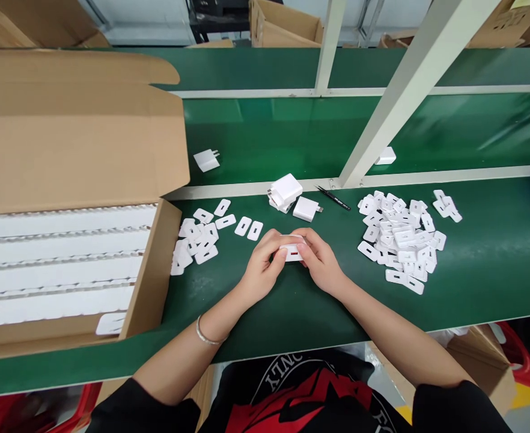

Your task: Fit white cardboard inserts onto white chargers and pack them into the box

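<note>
Here, the white charger [292, 252] sits between the two hands, just above the green table [481, 288], its long axis running left to right. The left hand [260, 264] grips its left end and the right hand [322, 261] its right end, fingers curled closed on it, neither hand nearer. The body is small, white and blocky. A red-lined slot, seemingly a port, faces the camera.

Bare green mat [292, 319] lies before us, nearside of our left hand [261, 264] and right hand [322, 263]; a plate heap [400, 240] bars the right, loose plates [199, 240] and carton [150, 270] the left, chargers [286, 191] ahead.
</note>
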Available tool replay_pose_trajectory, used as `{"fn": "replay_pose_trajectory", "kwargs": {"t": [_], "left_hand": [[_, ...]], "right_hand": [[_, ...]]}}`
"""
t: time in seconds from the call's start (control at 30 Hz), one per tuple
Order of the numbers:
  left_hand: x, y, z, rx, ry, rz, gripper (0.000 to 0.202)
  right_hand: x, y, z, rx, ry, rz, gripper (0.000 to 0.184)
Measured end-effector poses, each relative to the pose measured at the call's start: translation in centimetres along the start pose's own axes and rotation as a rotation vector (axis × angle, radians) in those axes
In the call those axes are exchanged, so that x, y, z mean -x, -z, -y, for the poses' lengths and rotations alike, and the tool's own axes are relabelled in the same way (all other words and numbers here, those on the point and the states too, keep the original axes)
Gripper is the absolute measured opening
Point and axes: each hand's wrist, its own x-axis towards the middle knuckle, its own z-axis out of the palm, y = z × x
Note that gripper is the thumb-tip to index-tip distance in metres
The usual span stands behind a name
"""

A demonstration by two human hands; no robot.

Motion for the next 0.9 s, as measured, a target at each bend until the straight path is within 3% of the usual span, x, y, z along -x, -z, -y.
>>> {"fn": "replay_pose_trajectory", "kwargs": {"t": [0.2, 0.4, 0.63, 0.73, 0.9], "left_hand": [[0.7, -0.7, 0.2, 0.015, 0.119, -0.009, 0.037], [1.0, -0.9, 1.2, 0.130, 0.250, 0.026, 0.058], [0.2, -0.3, 0.4, 0.017, 0.122, 0.009, 0.036], [0.1, -0.2, 0.1, -0.006, 0.057, -0.001, 0.035], [0.5, -0.5, -0.1, -0.059, 0.075, -0.012, 0.037]], "right_hand": [[-0.1, -0.2, -0.2, -0.020, -0.070, -0.062, 0.057], [-0.3, -0.1, -0.8, -0.024, -0.092, -0.073, 0.065], [-0.1, 0.2, -0.3, 0.065, -0.074, 0.002, 0.054], [0.1, 0.0, 0.0, 0.056, -0.054, 0.001, 0.052], [0.3, -0.3, 0.1, 0.039, -0.068, -0.035, 0.050]]}}
